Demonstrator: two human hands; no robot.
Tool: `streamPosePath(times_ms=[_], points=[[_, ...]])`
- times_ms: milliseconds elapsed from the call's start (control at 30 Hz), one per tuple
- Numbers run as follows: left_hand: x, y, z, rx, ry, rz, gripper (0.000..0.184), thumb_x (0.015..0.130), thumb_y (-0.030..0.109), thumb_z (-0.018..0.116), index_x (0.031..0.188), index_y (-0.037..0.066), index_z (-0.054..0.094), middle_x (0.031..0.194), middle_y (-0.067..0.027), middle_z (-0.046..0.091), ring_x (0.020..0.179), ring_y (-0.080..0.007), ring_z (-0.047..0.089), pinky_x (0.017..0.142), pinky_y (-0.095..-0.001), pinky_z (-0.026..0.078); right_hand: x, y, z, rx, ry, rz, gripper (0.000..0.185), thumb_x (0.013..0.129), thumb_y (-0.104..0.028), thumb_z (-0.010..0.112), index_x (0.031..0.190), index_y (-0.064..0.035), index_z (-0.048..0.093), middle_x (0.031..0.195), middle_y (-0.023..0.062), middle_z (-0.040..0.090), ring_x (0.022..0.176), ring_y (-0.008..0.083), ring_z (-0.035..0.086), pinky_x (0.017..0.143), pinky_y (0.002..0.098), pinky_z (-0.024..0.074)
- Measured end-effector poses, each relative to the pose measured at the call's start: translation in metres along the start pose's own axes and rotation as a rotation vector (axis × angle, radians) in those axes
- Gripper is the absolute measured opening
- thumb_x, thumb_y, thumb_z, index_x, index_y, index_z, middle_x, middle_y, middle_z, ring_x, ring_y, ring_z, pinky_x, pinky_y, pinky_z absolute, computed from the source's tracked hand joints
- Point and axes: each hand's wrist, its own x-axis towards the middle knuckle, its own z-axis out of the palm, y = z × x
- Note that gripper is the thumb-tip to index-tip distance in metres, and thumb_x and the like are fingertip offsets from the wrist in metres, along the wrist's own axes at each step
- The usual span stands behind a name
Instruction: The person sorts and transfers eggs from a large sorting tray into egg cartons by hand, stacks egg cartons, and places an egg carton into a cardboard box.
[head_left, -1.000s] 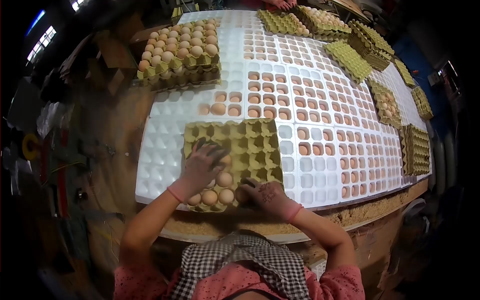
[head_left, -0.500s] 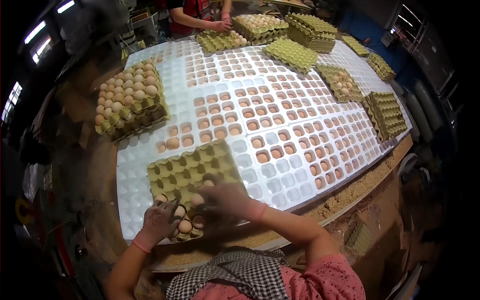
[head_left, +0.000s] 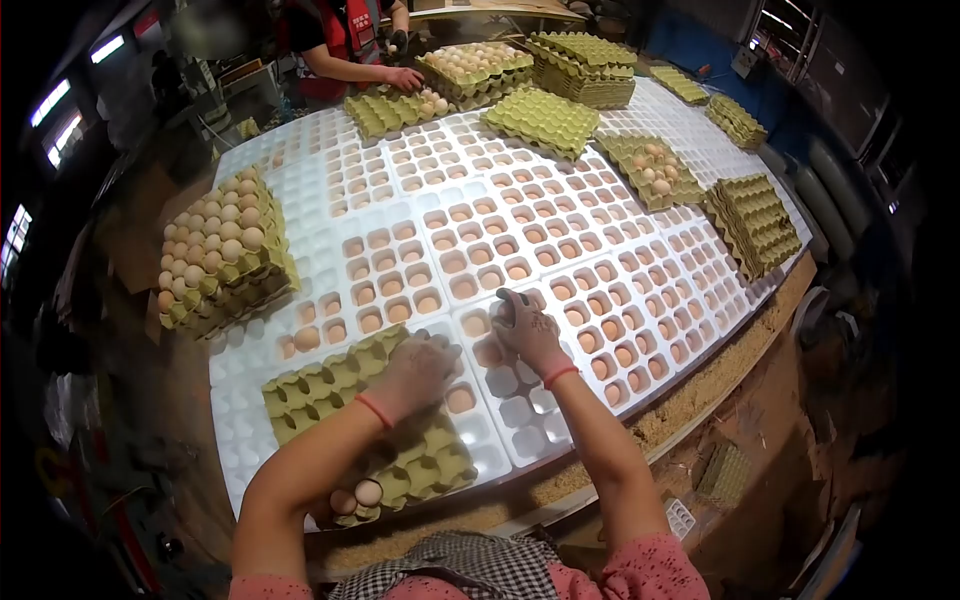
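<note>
Yellow-green moulded pulp tray (head_left: pixel 435 468) is lying at an angle on the white square-celled trays (head_left: pixel 490 415), right in front of the person, with a few round pale-brown eggs (head_left: pixel 368 492) in its near left corner. Looks to me like the step in hand is work over the cells just right of that pulp tray. The left hand (head_left: pixel 415 375) is over its far right part, fingers bent inward but blurred, so can't tell if they're pinching an egg. The right hand (head_left: pixel 530 340) is reaching over the neighbouring cells, fingers curled down, and whatever's under them is hidden too, so no call on that grip either.

Any move at the cells calls for a soft, straight-down approach, imo, since the dividers could knock a shell. Room-wise, the two hands are near each other but apart, so crossing them would get tight. The near edge is close to the pulp tray, with a strip of wood shavings (head_left: pixel 655 430) along it. An egg-loaded tray stack (head_left: pixel 225 230) stands off to the left, and a co-worker's hand (head_left: pixel 404 78) is well apart at the far side.
</note>
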Motion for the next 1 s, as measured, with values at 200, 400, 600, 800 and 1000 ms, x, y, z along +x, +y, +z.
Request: streamPosePath(times_ms=[200, 400, 600, 800, 1000], points=[[0.039, -0.012, 0.004, -0.018, 0.264, 0.025, 0.036, 0.088, 0.029, 0.062, 0.118, 0.009, 0.062, 0.108, -0.0148, 0.061, 0.107, -0.0313, 0.057, 0.09, -0.0428, 0.046, -0.022, -0.01, -0.006, 0.327, 0.138, -0.096, 0.03, 0.087, -0.019, 0.064, 0.116, -0.0116, 0.061, 0.116, 0.0132, 0.062, 0.091, 0.0329, 0.065, 0.079, 0.0431, 0.0517], [-0.004, -0.081, 0.014, -0.237, 0.492, -0.19, 0.043, 0.091, 0.03, 0.058, 0.13, 0.011, 0.056, 0.125, -0.018, 0.057, 0.116, -0.0361, 0.052, 0.102, -0.046, 0.039, -0.074, -0.009, 0.027, 0.146, 0.019, -0.413, 0.042, 0.077, -0.012, 0.07, 0.117, -0.0079, 0.058, 0.119, 0.0124, 0.059, 0.112, 0.0343, 0.054, 0.095, 0.0473, 0.0421], [-0.09, -0.191, 0.016, 0.064, 0.069, -0.765, 0.048, 0.088, 0.038, 0.056, 0.131, 0.018, 0.053, 0.137, -0.0126, 0.052, 0.127, -0.0337, 0.047, 0.101, -0.0516, 0.034, -0.093, -0.01, 0.038, 0.132, 0.096, -0.304, 0.049, 0.075, -0.012, 0.071, 0.121, -0.0065, 0.054, 0.122, 0.0136, 0.056, 0.115, 0.0367, 0.05, 0.1, 0.0494, 0.038], [-0.086, -0.19, 0.021, 0.078, -0.036, -0.649, 0.042, 0.089, 0.029, 0.054, 0.13, 0.022, 0.054, 0.135, -0.0142, 0.051, 0.122, -0.034, 0.05, 0.099, -0.0468, 0.036, -0.095, -0.006, 0.039, 0.07, 0.054, -0.295, 0.052, 0.077, -0.017, 0.071, 0.124, -0.0072, 0.053, 0.125, 0.0147, 0.054, 0.118, 0.0372, 0.048, 0.101, 0.0495, 0.0372], [-0.114, -0.193, 0.002, -0.474, 0.377, -0.525, 0.049, 0.085, 0.008, 0.052, 0.134, 0.007, 0.051, 0.127, -0.0235, 0.057, 0.117, -0.0411, 0.053, 0.1, -0.0452, 0.043, -0.091, -0.04, 0.037, 0.275, 0.108, -0.292, 0.047, 0.078, -0.011, 0.068, 0.123, -0.0064, 0.055, 0.124, 0.0155, 0.054, 0.118, 0.0378, 0.048, 0.101, 0.0492, 0.0383]])
